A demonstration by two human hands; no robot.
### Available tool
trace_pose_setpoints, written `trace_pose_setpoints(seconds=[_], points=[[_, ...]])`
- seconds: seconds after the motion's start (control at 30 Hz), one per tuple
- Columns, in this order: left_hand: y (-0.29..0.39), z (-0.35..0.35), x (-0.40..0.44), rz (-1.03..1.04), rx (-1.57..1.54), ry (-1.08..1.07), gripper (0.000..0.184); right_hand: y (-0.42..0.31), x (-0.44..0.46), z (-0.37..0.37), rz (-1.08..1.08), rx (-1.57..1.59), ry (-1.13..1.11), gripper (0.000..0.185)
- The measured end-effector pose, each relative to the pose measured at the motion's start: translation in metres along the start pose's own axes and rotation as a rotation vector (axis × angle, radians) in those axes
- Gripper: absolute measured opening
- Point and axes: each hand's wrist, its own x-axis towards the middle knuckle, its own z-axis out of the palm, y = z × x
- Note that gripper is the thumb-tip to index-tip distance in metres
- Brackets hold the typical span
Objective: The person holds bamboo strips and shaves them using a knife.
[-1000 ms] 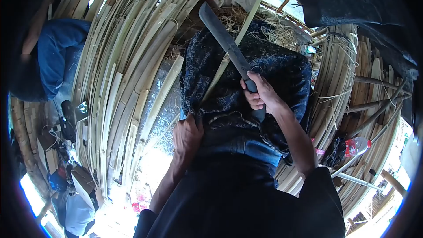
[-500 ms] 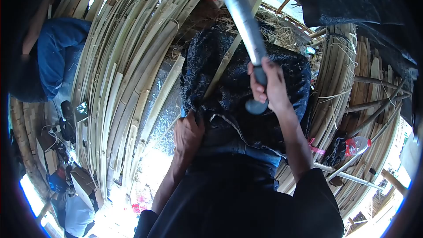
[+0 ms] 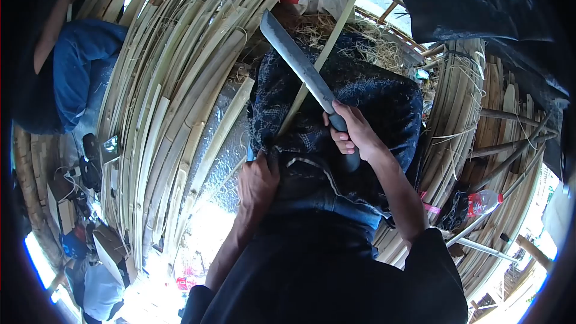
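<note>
Over the lap, in the head view, the right hand (image 3: 353,133) holds firmly the black handle of a machete (image 3: 313,81), whose blade crosses above a narrow bamboo strip (image 3: 336,33). This strip lies slanting over the dark patterned cloth (image 3: 384,99), and near its lower end the left hand (image 3: 258,181) is curled narrow at the cloth's edge, though I cannot tell what exactly its fingers hold. Long bamboo slats (image 3: 162,108) are stacked beside, on the left.

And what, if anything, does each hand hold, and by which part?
The right hand holds the machete by its handle. The left hand is at the edge of the dark cloth; what it grips is hidden.
</note>
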Motion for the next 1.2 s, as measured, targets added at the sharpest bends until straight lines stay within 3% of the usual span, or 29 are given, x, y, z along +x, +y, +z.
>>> trace_pose_setpoints(seconds=[0.07, 0.2, 0.27, 0.33, 0.4, 0.43, 0.5, 0.6, 0.63, 0.73, 0.8, 0.83, 0.93, 1.0, 1.1, 1.2], points=[[0.003, -0.002, -0.002, -0.041, -0.074, -0.008, 0.032, -0.01, -0.008, 0.0, -0.022, -0.004, 0.026, 0.049], [0.01, -0.01, -0.004, -0.095, -0.074, -0.054, 0.032, -0.025, -0.012, -0.017, -0.549, 0.094, 0.226, 0.047], [0.011, -0.01, 0.0, -0.084, -0.059, -0.051, 0.032, -0.028, -0.005, -0.018, -0.635, 0.215, 0.298, 0.046], [0.008, -0.008, 0.001, -0.068, -0.054, -0.049, 0.031, -0.014, 0.005, -0.005, -0.551, 0.207, 0.329, 0.047], [0.006, -0.009, -0.002, -0.055, -0.051, -0.049, 0.031, 0.006, 0.009, 0.003, -0.083, -0.024, 0.215, 0.047], [0.006, -0.013, -0.004, -0.052, -0.046, -0.05, 0.03, 0.006, 0.01, -0.001, -0.087, -0.023, 0.218, 0.047], [0.003, -0.01, 0.001, -0.046, -0.04, -0.047, 0.029, -0.001, 0.01, -0.005, 0.043, 0.04, 0.009, 0.048], [-0.002, 0.004, 0.001, 0.007, -0.012, 0.062, 0.028, -0.019, -0.011, -0.001, 0.063, 0.109, -0.007, 0.048], [0.001, 0.001, 0.001, -0.014, -0.045, 0.045, 0.028, -0.025, -0.018, -0.002, -0.037, 0.121, -0.063, 0.048], [0.009, -0.006, 0.0, -0.041, -0.086, -0.005, 0.028, -0.047, -0.035, -0.001, -0.357, -0.001, 0.163, 0.049], [0.006, -0.007, -0.001, -0.054, -0.083, -0.017, 0.028, -0.053, -0.022, -0.018, -0.59, 0.097, 0.272, 0.051], [0.003, -0.003, -0.002, -0.027, -0.067, 0.023, 0.028, -0.049, -0.014, -0.02, -0.6, 0.127, 0.318, 0.052], [0.005, -0.004, 0.0, -0.027, -0.055, 0.022, 0.029, -0.005, 0.008, -0.017, -0.294, 0.004, 0.274, 0.049], [0.009, -0.009, 0.001, -0.05, -0.058, -0.015, 0.03, 0.01, 0.01, -0.012, 0.047, 0.099, 0.033, 0.048], [0.014, -0.017, -0.009, -0.144, -0.05, -0.065, 0.029, -0.003, 0.002, -0.02, 0.013, 0.094, 0.027, 0.048], [0.019, -0.016, 0.0, -0.044, -0.083, 0.051, 0.026, -0.014, -0.007, -0.017, -0.045, 0.056, 0.1, 0.046]])
